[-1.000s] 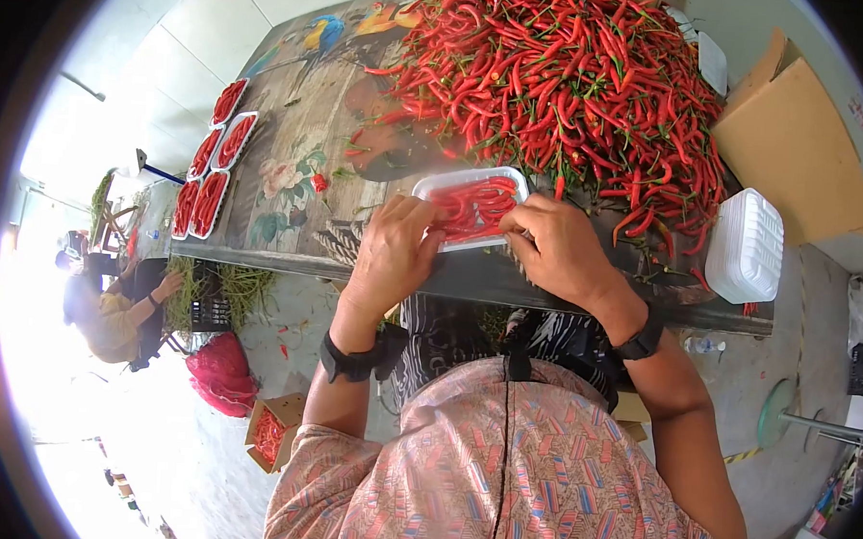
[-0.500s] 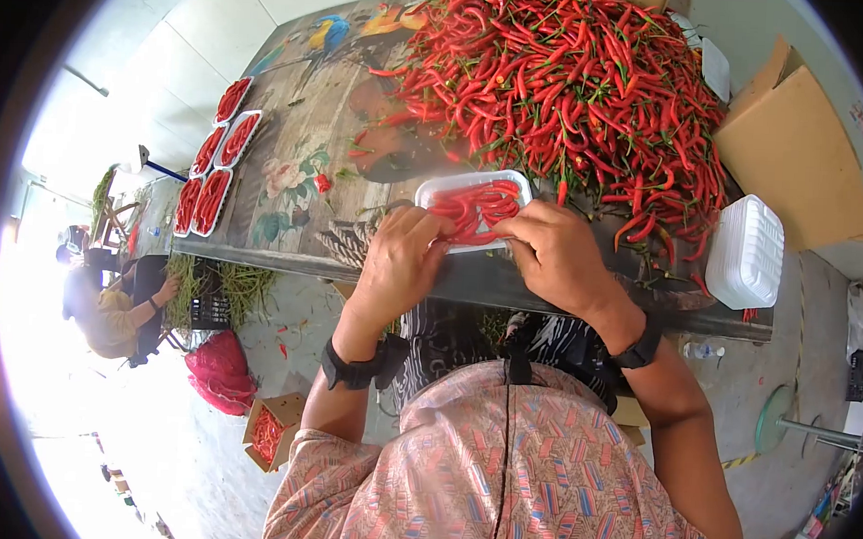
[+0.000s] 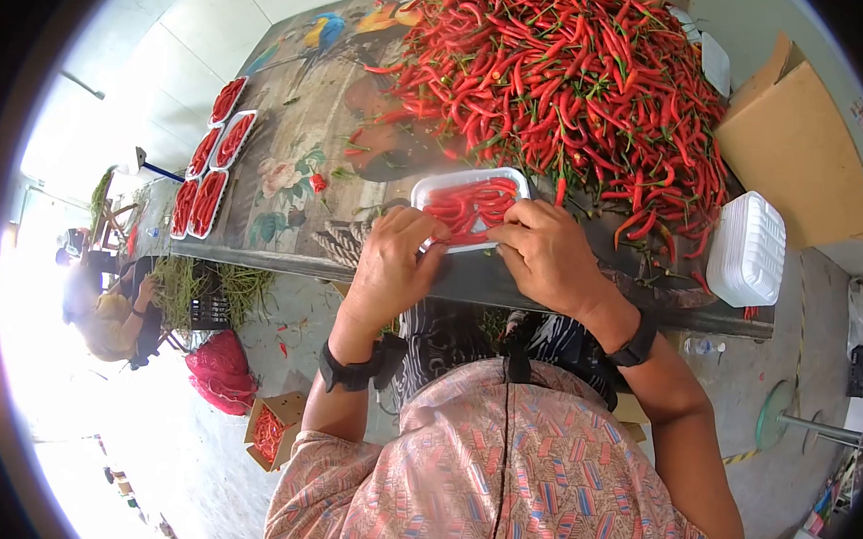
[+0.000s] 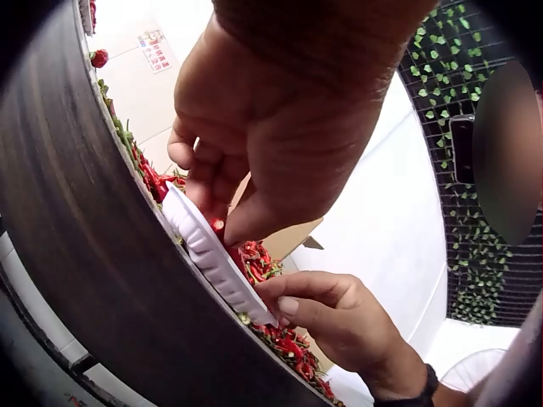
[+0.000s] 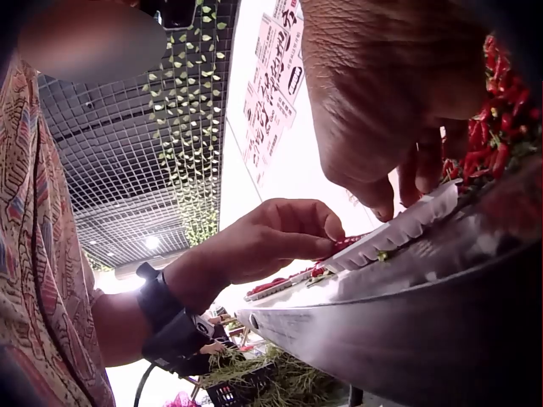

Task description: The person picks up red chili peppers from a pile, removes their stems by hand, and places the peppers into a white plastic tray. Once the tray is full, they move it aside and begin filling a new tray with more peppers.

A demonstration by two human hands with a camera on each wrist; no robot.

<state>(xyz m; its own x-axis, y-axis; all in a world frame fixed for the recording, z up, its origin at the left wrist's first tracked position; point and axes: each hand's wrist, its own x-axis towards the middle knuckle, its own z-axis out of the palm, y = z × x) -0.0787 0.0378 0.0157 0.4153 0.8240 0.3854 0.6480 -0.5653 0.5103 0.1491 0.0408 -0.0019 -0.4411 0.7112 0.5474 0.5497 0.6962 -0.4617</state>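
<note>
A white foam tray [image 3: 433, 185] sits near the table's front edge, with red chili peppers [image 3: 468, 202] lying lengthwise in it. My left hand [image 3: 394, 253] is at its near left corner, thumb and fingers pinching a chili pepper along the near side; in the left wrist view a red pepper end [image 4: 219, 225] shows beside the thumb. My right hand [image 3: 552, 256] is over the near right corner, thumb and forefinger pinched at the other end of that row. The right wrist view shows the left fingertips close over the tray's rim [image 5: 390, 233].
A large heap of red chilies [image 3: 564, 92] covers the table's back right. Stacked empty trays [image 3: 745, 249] stand at the right edge by a cardboard box [image 3: 793, 141]. Several filled trays [image 3: 206, 202] line the left end. Another person [image 3: 112, 318] sits beyond, at left.
The tray stays in nearly the same place. My right fingers have shifted slightly left and down along its near side; my left hand stays at the left corner.
</note>
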